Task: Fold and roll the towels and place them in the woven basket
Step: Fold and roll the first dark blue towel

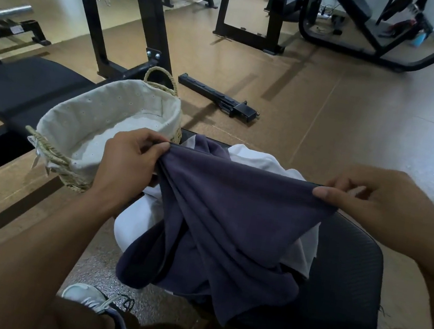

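A dark blue towel (pixel 230 217) hangs stretched between my two hands above a black mesh chair seat (pixel 347 284). My left hand (pixel 131 162) pinches its upper left edge, and my right hand (pixel 369 200) pinches the upper right edge. Beneath it lies a white towel (pixel 262 157), partly hidden by the blue one. The woven basket (pixel 102 129), lined with pale cloth and holding nothing that I can see, stands just left of my left hand on a black bench.
The black padded bench (pixel 28 89) runs off to the left. A loose black metal bar (pixel 215 98) lies on the brown floor behind the chair. Gym machine frames (pixel 260 29) stand further back. My shoes (pixel 94 301) are at the bottom.
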The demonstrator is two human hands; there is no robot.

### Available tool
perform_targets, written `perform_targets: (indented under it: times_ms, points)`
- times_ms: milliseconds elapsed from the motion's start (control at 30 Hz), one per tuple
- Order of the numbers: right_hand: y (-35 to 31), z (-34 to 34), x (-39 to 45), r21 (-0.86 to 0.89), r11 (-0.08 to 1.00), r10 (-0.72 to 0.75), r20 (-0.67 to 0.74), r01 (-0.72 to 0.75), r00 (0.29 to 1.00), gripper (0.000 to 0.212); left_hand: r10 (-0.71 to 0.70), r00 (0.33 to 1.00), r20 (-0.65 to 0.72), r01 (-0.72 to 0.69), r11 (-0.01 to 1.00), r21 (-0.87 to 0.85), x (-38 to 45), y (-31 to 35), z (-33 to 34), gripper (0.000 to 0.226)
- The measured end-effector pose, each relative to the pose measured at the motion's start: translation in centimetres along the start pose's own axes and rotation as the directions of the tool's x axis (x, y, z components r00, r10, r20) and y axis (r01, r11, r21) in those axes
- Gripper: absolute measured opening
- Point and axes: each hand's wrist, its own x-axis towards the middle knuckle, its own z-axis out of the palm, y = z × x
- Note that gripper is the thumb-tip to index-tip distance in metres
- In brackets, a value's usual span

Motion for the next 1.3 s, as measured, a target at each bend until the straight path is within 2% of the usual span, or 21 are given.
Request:
perform_targets:
  times_ms: [67, 133, 267, 367, 500, 533, 633, 733, 833, 900, 933, 1067, 1133, 1167, 1233, 1267, 1300]
  points:
    - [0.7, 0.4, 0.4, -0.032, 0.994, 0.104, -0.008, -0.104, 0.995, 0.032, -0.004, 1.000, -0.009, 0.004, 0.999, -0.040, 0.0, 0.1, 0.0, 0.010]
    - [0.7, 0.7, 0.6, 0.001, 0.990, 0.144, -0.068, -0.144, 0.987, 0.025, -0.006, 1.000, -0.022, 0.004, 0.997, -0.078, -0.1, 0.3, 0.0, 0.012]
    - [-0.1, 1.0, 0.9, 0.294, 0.949, 0.194, -0.251, -0.116, 0.948, 0.024, -0.054, 0.998, -0.032, 0.047, 0.982, -0.185, -0.6, 0.9, -0.6, 0.012]
    - [-0.6, 0.5, 1.4, 0.315, 0.947, 0.150, -0.270, -0.059, 0.951, 0.032, -0.078, 0.996, -0.034, 0.068, 0.970, -0.233, -0.7, 1.8, -1.6, 0.007]
    - [-1.6, -1.3, 2.1, 0.151, 0.984, 0.095, -0.026, -0.090, 0.995, 0.025, -0.029, 0.998, -0.055, 0.008, 0.938, -0.347, -0.3, 5.0, -3.2, 0.010]
    - [-2.1, -1.9, 2.1, 0.109, 0.992, 0.071, -0.002, -0.070, 0.997, 0.022, -0.011, 0.998, -0.063, -0.014, 0.923, -0.386, -0.3, 6.1, -3.6, 0.012]
    - [-4.6, -3.8, 1.8, 0.094, 0.994, -0.052, -0.081, 0.059, 0.995, 0.019, 0.003, 0.998, -0.064, -0.034, 0.876, -0.480, -0.2, 9.1, -5.5, 0.014]
    - [-7.7, -6.1, 0.7, 0.234, 0.958, -0.121, -0.189, 0.164, 0.974, 0.021, 0.055, 0.996, -0.063, -0.080, 0.839, -0.539, -0.5, 11.8, -7.7, 0.014]
    - [-10.1, -8.4, -0.7, 0.484, 0.851, -0.131, -0.181, 0.204, 0.975, 0.023, 0.125, 0.991, -0.048, -0.131, 0.816, -0.563, -1.2, 14.0, -9.6, 0.018]
    - [-11.0, -9.5, -1.5, 0.637, 0.753, -0.130, -0.105, 0.167, 0.986, 0.026, 0.166, 0.986, 0.012, -0.129, 0.807, -0.576, -1.8, 14.9, -10.8, 0.019]
    - [-11.2, -9.8, -1.9, 0.649, 0.743, -0.141, -0.083, 0.161, 0.986, 0.026, 0.190, 0.980, 0.053, -0.125, 0.805, -0.581, -2.2, 15.3, -11.2, 0.019]
    - [-11.3, -11.7, -3.9, 0.503, 0.848, -0.185, -0.010, 0.165, 0.983, 0.027, 0.294, 0.931, 0.216, -0.134, 0.827, -0.546, -3.7, 15.7, -12.9, 0.013]
    - [-10.9, -13.2, -5.2, 0.533, 0.837, -0.218, 0.117, 0.125, 0.969, 0.046, 0.335, 0.869, 0.365, -0.068, 0.810, -0.583, -4.2, 15.1, -14.5, 0.011]
    - [-10.8, -13.9, -5.9, 0.571, 0.816, -0.233, 0.188, 0.087, 0.954, 0.052, 0.354, 0.808, 0.472, 0.012, 0.790, -0.613, -4.4, 14.7, -15.4, 0.013]
    - [-11.0, -14.4, -6.8, 0.589, 0.808, -0.229, 0.276, 0.024, 0.934, 0.047, 0.333, 0.683, 0.650, 0.149, 0.808, -0.570, -4.8, 14.1, -16.2, 0.025]
    - [-11.0, -14.0, -6.7, 0.527, 0.849, -0.199, 0.260, 0.034, 0.945, 0.039, 0.279, 0.674, 0.683, 0.145, 0.857, -0.494, -4.8, 13.6, -15.7, 0.025]
    - [-10.8, -13.3, -6.1, 0.410, 0.909, -0.164, 0.197, 0.071, 0.967, 0.029, 0.206, 0.708, 0.675, 0.101, 0.917, -0.386, -4.7, 13.1, -14.7, 0.019]
